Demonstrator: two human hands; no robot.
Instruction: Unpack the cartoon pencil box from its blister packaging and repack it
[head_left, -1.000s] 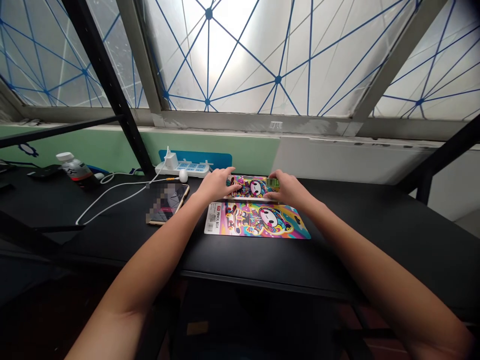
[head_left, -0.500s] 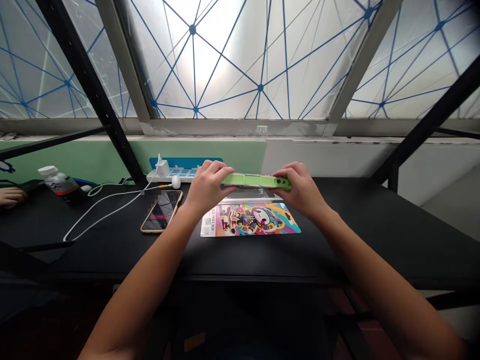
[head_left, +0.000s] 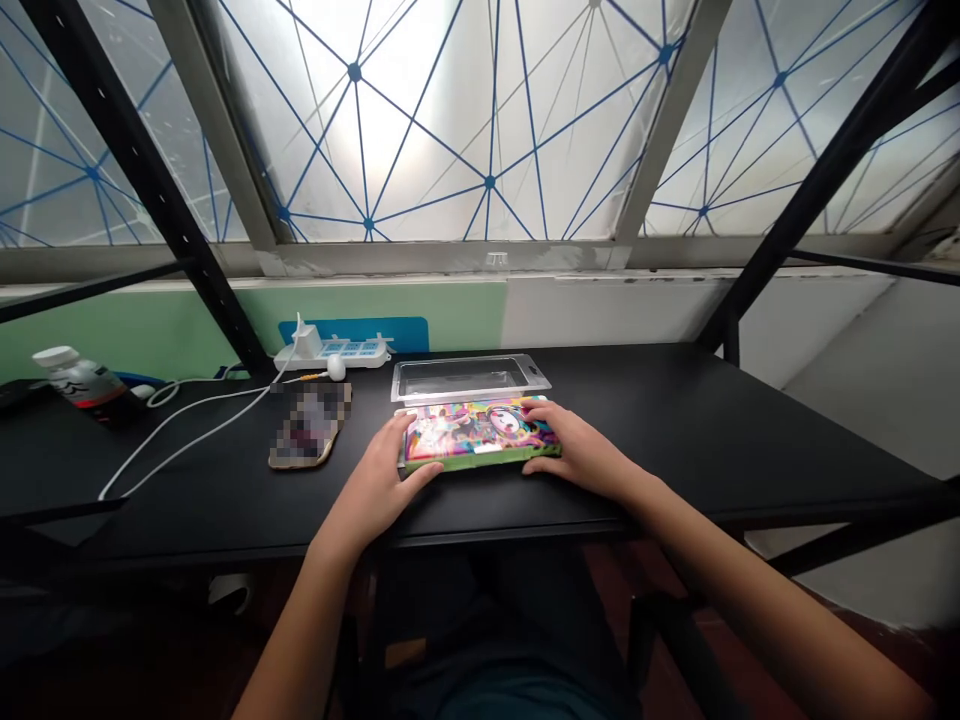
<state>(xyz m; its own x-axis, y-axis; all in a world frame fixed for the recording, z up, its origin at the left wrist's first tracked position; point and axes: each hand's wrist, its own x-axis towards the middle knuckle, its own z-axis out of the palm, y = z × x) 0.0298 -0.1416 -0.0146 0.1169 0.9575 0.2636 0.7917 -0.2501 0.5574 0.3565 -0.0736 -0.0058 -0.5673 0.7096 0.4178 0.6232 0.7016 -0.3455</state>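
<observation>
A green pencil box (head_left: 478, 438) with a bright cartoon lid lies flat near the front edge of the black table (head_left: 712, 420). My left hand (head_left: 384, 480) grips its left end, fingers curled round the corner. My right hand (head_left: 574, 452) holds the right end, fingers over the lid. Just behind the box lies its clear plastic blister shell (head_left: 469, 377), with nothing in it. The printed card seen before is hidden, perhaps under the box.
A phone (head_left: 309, 437) lies left of the box, with a white cable (head_left: 187, 430) running to a power strip (head_left: 334, 351) by the wall. A bottle (head_left: 82, 382) lies at far left. Black shelf struts frame both sides.
Both hands lifted the pencil box out of the clear shell, carried it toward me and set it down nearer the front edge, lid up. The view has shifted right.
</observation>
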